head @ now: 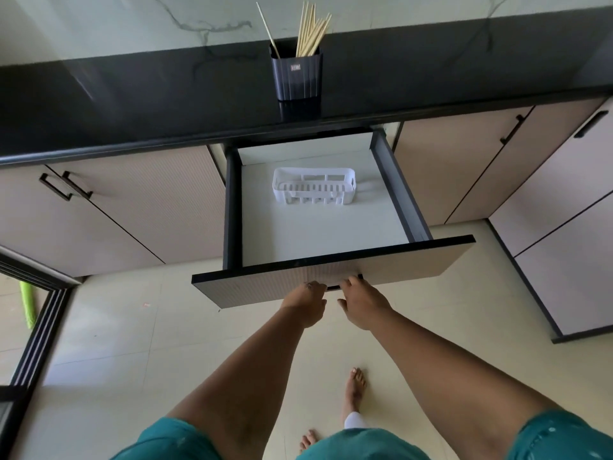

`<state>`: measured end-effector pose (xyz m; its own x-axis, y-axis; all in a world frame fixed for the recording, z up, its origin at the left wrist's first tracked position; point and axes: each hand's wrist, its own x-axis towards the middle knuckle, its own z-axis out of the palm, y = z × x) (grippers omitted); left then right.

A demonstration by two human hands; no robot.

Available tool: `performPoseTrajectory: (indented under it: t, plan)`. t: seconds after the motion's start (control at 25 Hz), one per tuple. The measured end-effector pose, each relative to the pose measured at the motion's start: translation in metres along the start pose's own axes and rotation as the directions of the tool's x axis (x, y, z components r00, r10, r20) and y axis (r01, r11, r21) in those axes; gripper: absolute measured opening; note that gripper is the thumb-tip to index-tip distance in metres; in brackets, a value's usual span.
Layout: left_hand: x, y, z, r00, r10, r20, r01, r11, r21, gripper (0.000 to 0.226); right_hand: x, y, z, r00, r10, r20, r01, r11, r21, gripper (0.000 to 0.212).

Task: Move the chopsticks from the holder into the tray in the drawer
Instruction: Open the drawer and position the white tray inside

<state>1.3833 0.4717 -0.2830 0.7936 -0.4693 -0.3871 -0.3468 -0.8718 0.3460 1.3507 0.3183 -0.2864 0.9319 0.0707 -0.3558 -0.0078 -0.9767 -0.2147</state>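
Below the black counter, your drawer stands pulled well out, and it serves as the reference for everything that follows. Both of your hands are at its front panel: the left hand is curled at the handle slot, and the right hand sits just beside it with fingers hooked over the same slot. Neither hand holds any chopstick. How firmly either one grips the handle I cannot tell, since the fingertips are hidden behind the panel edge.

The chopsticks are all in the dark holder, which stands on the counter directly above the drawer's back edge. One stick leans away to the left of the main bundle. The white slotted tray lies inside the drawer toward its rear, empty, with bare drawer floor in front of it and on both sides.

Judgement: the transfer itself has not begun; the drawer is ready and the reach to the holder comes next.

Risks noted:
- The holder is tall and narrow and stands near the counter's front edge above the drawer. A sideways pull on the bundle could tip it.
- The lone leaning stick may be missed or knocked out when you gather the rest.
- The tray walls are slotted and it lies loose in the drawer; sticks dropped in at an angle could poke through or push it backward.
- The open drawer front projects toward your legs as you lean in.
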Motion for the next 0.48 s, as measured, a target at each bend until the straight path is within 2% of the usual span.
performPoseTrajectory:
  t: [0.12,0.24,0.32,0.48]
  plan:
    - [-0.026,0.008,-0.014,0.975,0.084,-0.204,-0.092,0.995,-0.030,0.033,-0.008,-0.015,-0.025,0.976,-0.125,-0.180,0.105,0.988,-0.116,0.020]
    - [-0.034,0.015,-0.047,0.918,0.130,-0.375,-0.140,0.990,0.000,0.030,-0.012,-0.033,-0.057,0.941,-0.120,-0.315,0.066,0.982,-0.178,0.019]
    - [-0.031,0.015,-0.074,0.889,0.102,-0.447,-0.096,0.995,0.037,0.035,-0.009,-0.042,-0.078,0.916,-0.109,-0.385,0.040,0.982,-0.184,0.018]
    - [-0.017,0.002,-0.107,0.843,-0.019,-0.538,0.026,1.000,0.006,0.047,0.013,-0.046,-0.114,0.858,-0.092,-0.506,0.033,0.992,-0.123,0.028]
